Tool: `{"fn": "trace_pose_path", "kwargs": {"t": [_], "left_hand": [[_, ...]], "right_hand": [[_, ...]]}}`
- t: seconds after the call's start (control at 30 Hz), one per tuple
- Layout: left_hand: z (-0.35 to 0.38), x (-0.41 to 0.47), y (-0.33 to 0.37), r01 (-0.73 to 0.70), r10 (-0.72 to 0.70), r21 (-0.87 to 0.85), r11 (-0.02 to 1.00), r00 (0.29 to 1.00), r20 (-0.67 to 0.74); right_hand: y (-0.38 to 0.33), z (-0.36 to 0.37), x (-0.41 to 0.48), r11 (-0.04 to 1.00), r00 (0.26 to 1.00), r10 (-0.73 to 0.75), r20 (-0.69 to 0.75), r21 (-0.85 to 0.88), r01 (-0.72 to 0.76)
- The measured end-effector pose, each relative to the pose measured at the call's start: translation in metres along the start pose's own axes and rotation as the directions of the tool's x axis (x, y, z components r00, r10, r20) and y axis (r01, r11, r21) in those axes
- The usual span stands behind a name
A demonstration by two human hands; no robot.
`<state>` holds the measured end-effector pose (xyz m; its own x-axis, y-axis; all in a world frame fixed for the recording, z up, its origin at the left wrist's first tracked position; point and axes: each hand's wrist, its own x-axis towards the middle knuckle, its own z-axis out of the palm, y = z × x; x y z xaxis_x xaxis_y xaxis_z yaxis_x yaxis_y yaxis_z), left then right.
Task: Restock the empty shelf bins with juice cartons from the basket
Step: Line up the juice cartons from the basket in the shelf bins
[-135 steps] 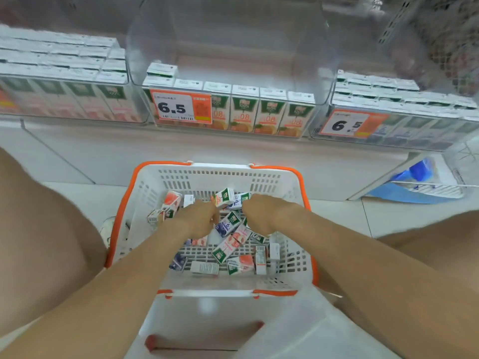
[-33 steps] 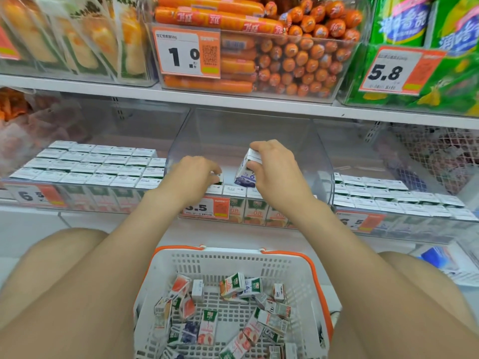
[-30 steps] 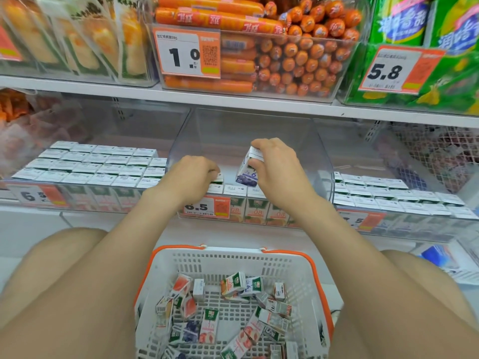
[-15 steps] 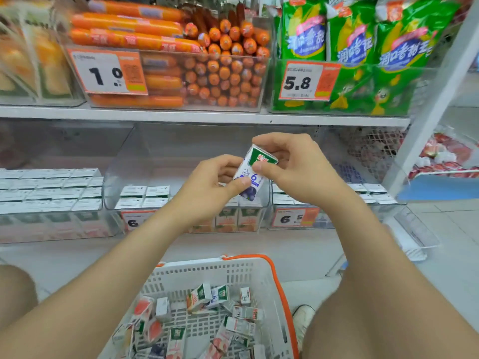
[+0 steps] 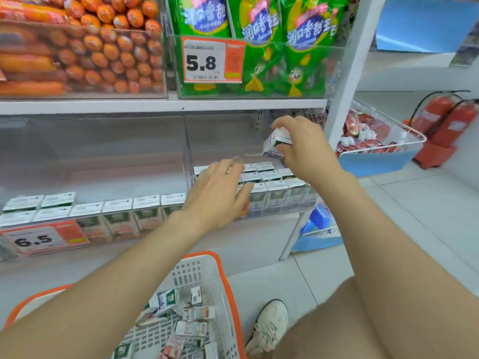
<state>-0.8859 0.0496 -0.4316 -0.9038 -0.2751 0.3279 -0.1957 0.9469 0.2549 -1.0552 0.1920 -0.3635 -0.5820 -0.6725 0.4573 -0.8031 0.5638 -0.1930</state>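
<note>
The juice carton hung tilted above the right-hand bin, pinched between the curled fingers and thumb of the right hand. The left hand hovered near that bin's front left corner, fingers straight and slightly apart, holding nothing, over the standing cartons. Below, the basket held loose cartons near its right rim.
</note>
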Motion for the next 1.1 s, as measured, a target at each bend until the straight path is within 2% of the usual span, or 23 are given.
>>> {"fn": "trace_pose_path", "kwargs": {"t": [0.1,0.17,0.3,0.53,0.63,0.7,0.77,0.83,0.9,0.97,1.03,1.1], "left_hand": [[0.013,-0.006,0.000,-0.050,0.033,0.229,0.972,0.997,0.076],[0.020,-0.009,0.000,-0.074,0.052,0.301,0.951,0.995,0.082],[0.028,-0.012,-0.002,-0.092,0.086,0.332,0.939,0.996,0.032],[0.028,-0.016,-0.007,-0.130,0.118,0.319,0.939,0.991,0.057],[0.027,-0.019,-0.011,-0.140,0.139,0.203,0.969,0.990,0.021],[0.023,-0.025,-0.014,-0.159,0.164,0.073,0.985,0.984,-0.068],[0.016,-0.036,-0.018,-0.166,0.165,0.015,0.986,0.957,-0.240],[0.009,-0.055,-0.024,-0.148,0.149,0.033,0.988,0.906,-0.397],[0.003,-0.081,-0.033,-0.126,0.119,0.013,0.992,0.890,-0.439],[0.000,-0.111,-0.043,-0.046,0.011,-0.091,0.995,0.935,-0.355],[0.001,-0.139,-0.056,0.147,-0.164,-0.139,0.979,0.979,-0.120],[0.016,-0.168,-0.078,0.268,-0.254,-0.082,0.960,0.955,0.154]], "right_hand": [[0.026,0.015,0.004,0.987,0.998,0.005,0.062,-0.161,0.006],[0.037,0.026,0.004,0.977,0.993,0.003,0.119,-0.210,0.022],[0.042,0.043,0.007,0.983,0.962,0.006,0.275,-0.177,0.045],[0.041,0.054,0.012,0.994,0.886,0.112,0.450,-0.064,-0.093],[0.034,0.056,0.010,0.988,0.892,0.153,0.424,-0.066,-0.138],[0.019,0.055,0.007,0.990,0.933,0.135,0.334,-0.083,-0.114],[-0.012,0.049,-0.002,0.997,0.977,0.071,0.202,-0.021,-0.069],[-0.055,0.038,-0.022,0.996,0.998,-0.011,0.068,0.092,0.005],[-0.101,0.031,-0.049,0.981,0.993,-0.110,0.041,0.168,0.102],[-0.144,0.033,-0.077,0.971,0.967,-0.192,0.169,0.177,0.162],[-0.177,0.044,-0.101,0.961,0.890,-0.270,0.366,0.158,0.227],[-0.199,0.062,-0.120,0.948,0.769,-0.312,0.558,0.127,0.292]]}}
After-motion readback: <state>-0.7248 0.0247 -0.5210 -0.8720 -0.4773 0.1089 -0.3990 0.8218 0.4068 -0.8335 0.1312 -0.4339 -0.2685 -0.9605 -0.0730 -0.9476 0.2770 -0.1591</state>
